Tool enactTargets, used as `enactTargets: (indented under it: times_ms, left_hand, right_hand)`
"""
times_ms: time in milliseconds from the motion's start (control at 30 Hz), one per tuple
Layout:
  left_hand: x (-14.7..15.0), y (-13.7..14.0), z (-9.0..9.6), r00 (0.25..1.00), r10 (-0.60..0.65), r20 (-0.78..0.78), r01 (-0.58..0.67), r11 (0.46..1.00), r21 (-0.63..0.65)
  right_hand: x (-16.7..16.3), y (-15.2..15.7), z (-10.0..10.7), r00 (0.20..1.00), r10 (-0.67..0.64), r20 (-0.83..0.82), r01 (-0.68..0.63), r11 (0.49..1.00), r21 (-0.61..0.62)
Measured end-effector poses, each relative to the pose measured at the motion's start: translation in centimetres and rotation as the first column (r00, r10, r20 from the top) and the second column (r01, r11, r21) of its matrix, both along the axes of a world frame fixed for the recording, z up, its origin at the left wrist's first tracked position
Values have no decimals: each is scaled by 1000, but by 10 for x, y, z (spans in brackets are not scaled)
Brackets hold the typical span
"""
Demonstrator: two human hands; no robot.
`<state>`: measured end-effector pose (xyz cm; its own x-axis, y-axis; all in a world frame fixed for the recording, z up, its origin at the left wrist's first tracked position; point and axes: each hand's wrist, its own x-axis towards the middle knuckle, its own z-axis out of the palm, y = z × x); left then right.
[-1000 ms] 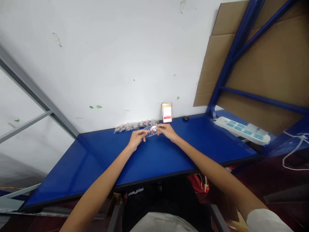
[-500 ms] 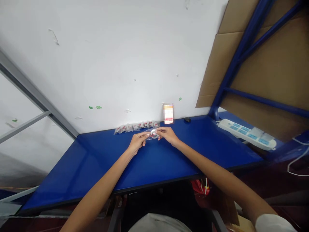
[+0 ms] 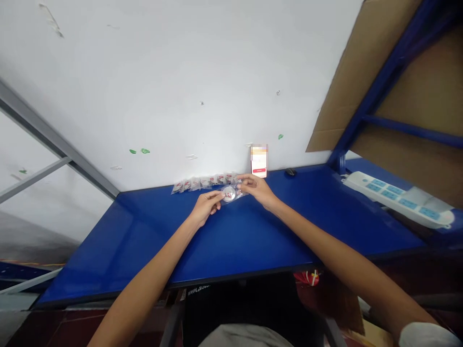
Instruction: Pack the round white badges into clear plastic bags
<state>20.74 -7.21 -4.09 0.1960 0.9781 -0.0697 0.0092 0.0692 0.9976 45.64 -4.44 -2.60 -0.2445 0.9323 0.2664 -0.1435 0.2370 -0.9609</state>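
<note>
Between my hands is a clear plastic bag point(image 3: 240, 193) holding a round silvery disc point(image 3: 228, 193) with a red mark on its face. The thumb and fingers of my left hand point(image 3: 207, 206) pinch it at the disc's left edge. On the other side, my right hand point(image 3: 257, 189) has its thumb and fingers at the bag's right end, clear of the disc. Just beyond, a row of several similar small clear bags point(image 3: 202, 182) with dark or silvery contents and red marks lies along the back of the table.
A lit phone point(image 3: 259, 164) leans against the white wall at the back of the blue table point(image 3: 231, 241). Right of it lies a small black object point(image 3: 290, 172). A white power strip point(image 3: 398, 198) stands at the far right by the blue metal frame point(image 3: 343, 154).
My right hand has shifted from the disc to the right end of the bag. The disc now shows a flatter, fuller face. The whole view has tilted slightly.
</note>
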Motion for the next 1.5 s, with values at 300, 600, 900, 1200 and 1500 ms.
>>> enactTargets:
  times_ms: [300,600,900,1200,1500]
  left_hand:
    - [-28,16,7,894,385,231,-420,898,129]
    - [-23,3,24,930,306,205,-351,904,244]
    - [4,-12,29,950,231,211,-278,933,229]
    - [10,-20,33,945,211,249,-267,938,219]
    - [23,-22,12,986,166,-10,-155,941,301]
  right_hand:
    - [-3,17,-31,975,-219,30,221,966,-131]
    - [-37,5,-19,929,-191,318,88,946,311]
    - [-41,-3,-26,938,-23,345,-33,987,157]
    - [-42,-3,-26,938,306,160,-333,926,178]
    - [-23,-18,-10,950,3,313,-113,936,335]
